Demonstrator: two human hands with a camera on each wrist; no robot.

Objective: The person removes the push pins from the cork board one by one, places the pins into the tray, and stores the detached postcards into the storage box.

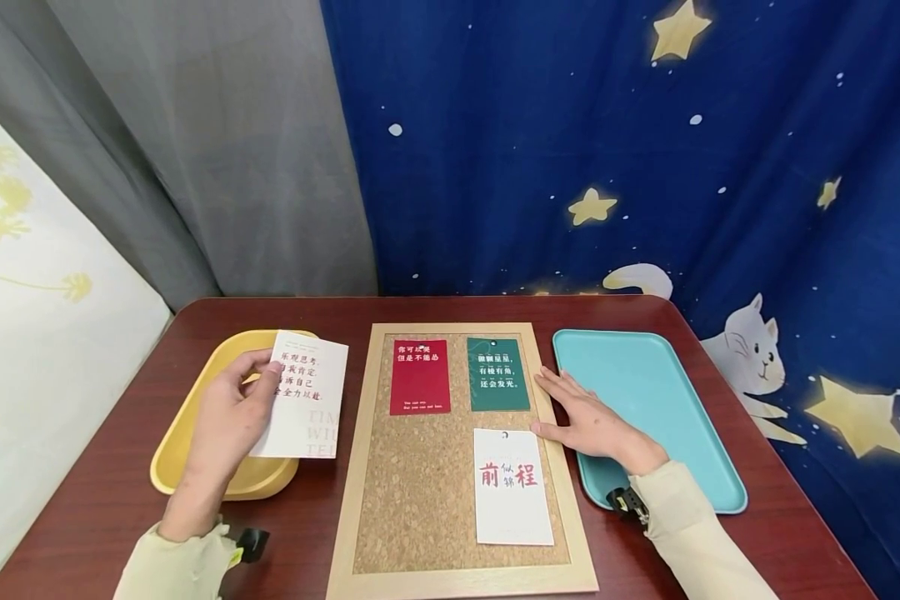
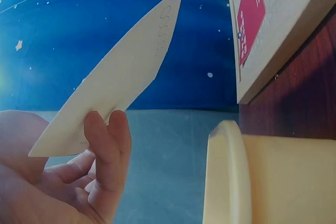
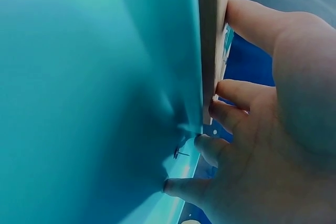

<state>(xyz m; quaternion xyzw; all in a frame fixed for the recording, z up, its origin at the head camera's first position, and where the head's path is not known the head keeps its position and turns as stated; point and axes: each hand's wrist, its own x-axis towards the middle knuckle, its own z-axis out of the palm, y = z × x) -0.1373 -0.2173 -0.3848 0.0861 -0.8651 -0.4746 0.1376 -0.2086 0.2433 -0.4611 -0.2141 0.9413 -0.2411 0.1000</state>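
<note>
My left hand (image 1: 228, 417) pinches a white card (image 1: 315, 400) with red lettering by its left side, held up over the yellow tray (image 1: 176, 429). In the left wrist view, the thumb side and fingertips grip the lower end of the card (image 2: 118, 69), whose plain back faces the camera. My right hand (image 1: 588, 421), fingers spread and fairly straight, rests on the right frame of the cork board (image 1: 412, 500). A red card (image 1: 420, 383) and a green card (image 1: 498, 375) hang at the board's top, and a white card (image 1: 513, 508) sits lower right, each with a pin near its upper edge.
A turquoise tray (image 1: 667, 400) lies right of the board, partly under my right forearm. One small pin (image 3: 177, 153) shows inside it in the right wrist view. The dark red table (image 1: 457, 308) ends at grey and blue starry curtains (image 1: 495, 150).
</note>
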